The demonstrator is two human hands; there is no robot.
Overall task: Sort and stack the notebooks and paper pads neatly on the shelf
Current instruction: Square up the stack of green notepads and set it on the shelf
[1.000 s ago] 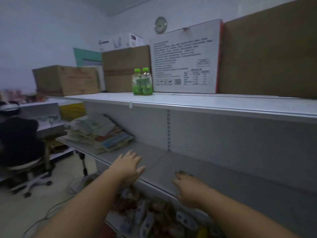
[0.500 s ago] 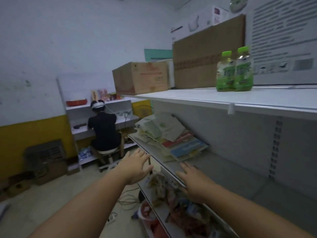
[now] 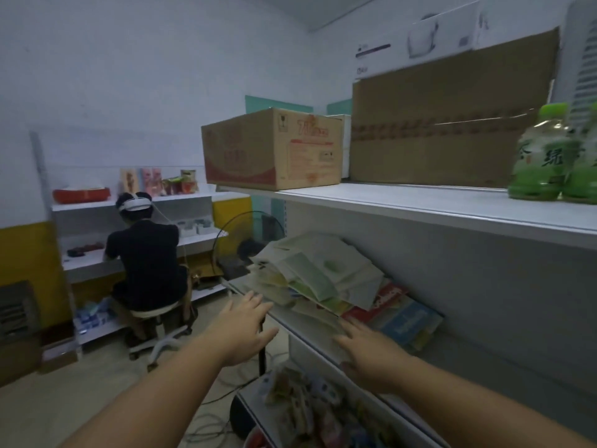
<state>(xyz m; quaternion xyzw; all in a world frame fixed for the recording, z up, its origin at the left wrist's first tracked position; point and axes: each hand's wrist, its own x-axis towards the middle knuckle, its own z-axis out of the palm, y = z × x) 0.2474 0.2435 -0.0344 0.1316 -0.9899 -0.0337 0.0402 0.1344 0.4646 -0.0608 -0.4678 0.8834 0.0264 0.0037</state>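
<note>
A messy pile of notebooks and paper pads point(image 3: 318, 273) lies on the middle grey shelf point(image 3: 478, 360), pale green and white covers on top. A red and blue notebook point(image 3: 403, 313) sticks out at the pile's right. My left hand point(image 3: 245, 324) is stretched out with straight fingers, just left of the shelf's front edge and short of the pile. My right hand point(image 3: 368, 350) reaches over the shelf edge, fingers straight, tips near the pile's lower corner. Neither hand holds anything.
The upper shelf point(image 3: 420, 205) carries a printed cardboard box point(image 3: 274, 150), a big brown carton point(image 3: 445, 130) and green drink bottles point(image 3: 549, 160). The bottom shelf holds loose packets point(image 3: 310, 405). A person point(image 3: 145, 260) sits on a stool at the back left; cables cross the floor.
My view has swung left and closer to the pile. Both hands have moved forward toward the notebooks, the right one now over the shelf edge.
</note>
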